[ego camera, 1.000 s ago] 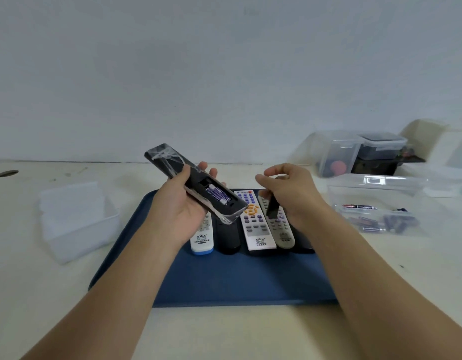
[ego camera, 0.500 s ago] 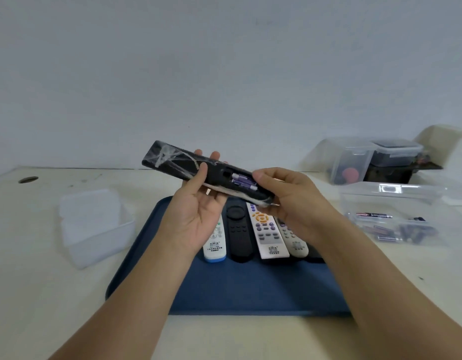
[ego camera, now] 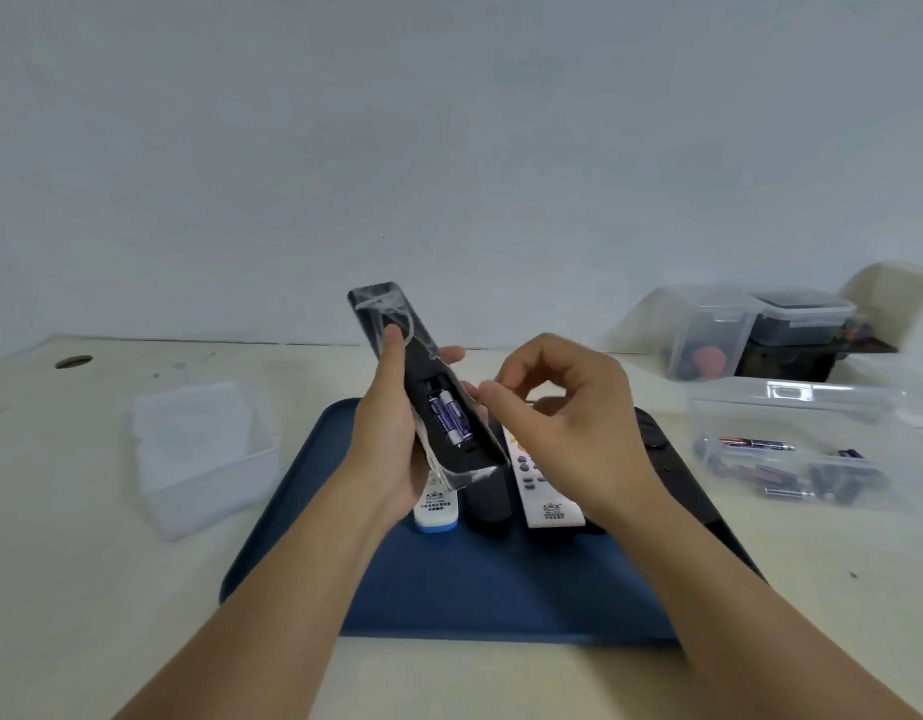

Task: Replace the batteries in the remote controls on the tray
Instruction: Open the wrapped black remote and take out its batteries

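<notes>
My left hand (ego camera: 392, 449) grips a black remote (ego camera: 423, 363) wrapped in clear plastic and holds it steeply tilted above the blue tray (ego camera: 501, 589). The remote's back faces me with the battery compartment uncovered, and two purple batteries (ego camera: 449, 418) lie inside. My right hand (ego camera: 563, 407) hovers just right of the remote with fingers curled and nothing visible in them; its thumb tip is close to the remote's right edge. On the tray lie a white remote with a blue end (ego camera: 436, 509), a black remote (ego camera: 488, 504) and a white remote (ego camera: 547, 501), partly hidden by my hands.
A clear box (ego camera: 792, 402) holding several loose batteries stands right of the tray. A white empty-looking container (ego camera: 199, 454) sits to the left. Lidded clear boxes (ego camera: 709, 335) stand at the back right against the wall.
The remote has swung from lying nearly level to standing steeply upright in my left hand. My right hand has let go of its lower end and drawn back to the right.
</notes>
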Tool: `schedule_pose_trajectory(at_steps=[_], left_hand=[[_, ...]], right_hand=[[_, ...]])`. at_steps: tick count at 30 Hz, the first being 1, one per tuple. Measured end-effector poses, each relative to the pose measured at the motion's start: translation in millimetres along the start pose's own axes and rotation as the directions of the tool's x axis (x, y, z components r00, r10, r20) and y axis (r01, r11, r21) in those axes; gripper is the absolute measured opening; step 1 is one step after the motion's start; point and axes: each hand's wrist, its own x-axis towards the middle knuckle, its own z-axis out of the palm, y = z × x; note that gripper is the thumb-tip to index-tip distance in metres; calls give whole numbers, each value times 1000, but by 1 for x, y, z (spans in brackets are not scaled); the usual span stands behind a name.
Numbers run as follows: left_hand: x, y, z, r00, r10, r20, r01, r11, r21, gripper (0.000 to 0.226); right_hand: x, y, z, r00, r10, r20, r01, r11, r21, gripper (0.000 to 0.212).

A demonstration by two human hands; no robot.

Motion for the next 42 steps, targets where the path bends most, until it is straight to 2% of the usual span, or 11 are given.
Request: schedule_pose_trajectory(at_steps=[2, 4, 8, 12, 15, 19, 22, 28, 37, 42], left_hand=[[-3, -2, 5, 1000, 1, 0, -1, 999, 43, 67], [-5, -2, 10, 1000, 16, -6, -16, 998, 61, 66], [-8, -7, 14, 996, 76, -50, -70, 992, 106, 61], [-11, -6, 15, 987, 126, -101, -113, 985, 127, 66], [-10, -6, 14, 976, 165, -146, -140, 976, 168, 70], [-9, -9, 11, 963, 209, -169, -157, 948, 278, 56], [-5, -9, 10, 963, 196, -184, -145, 955, 260, 62], [-3, -13, 16, 966, 186, -181, -128, 948, 291, 57], [-2, -18, 18, 967, 129, -220, -82, 974, 212, 60], [-2, -19, 21, 969, 98, -227, -55, 981, 187, 58]], right_hand=[[-4, -2, 4, 990, -139, -30, 139, 990, -14, 16], [-8, 0, 9, 974, -225, 10, 225, 971, -82, 15], [-12, 6, 16, 944, -327, 45, 327, 907, -265, 16], [-12, 10, 19, 910, -409, 72, 406, 843, -352, 13], [-10, 11, 24, 908, -407, 103, 415, 836, -359, 12], [-6, 15, 34, 914, -386, 124, 405, 852, -333, 14], [-1, 16, 37, 922, -363, 138, 388, 860, -331, 15], [1, 21, 33, 927, -348, 138, 374, 877, -301, 15], [2, 28, 35, 939, -320, 129, 344, 901, -265, 15], [5, 28, 35, 935, -349, 67, 354, 897, -264, 18]])
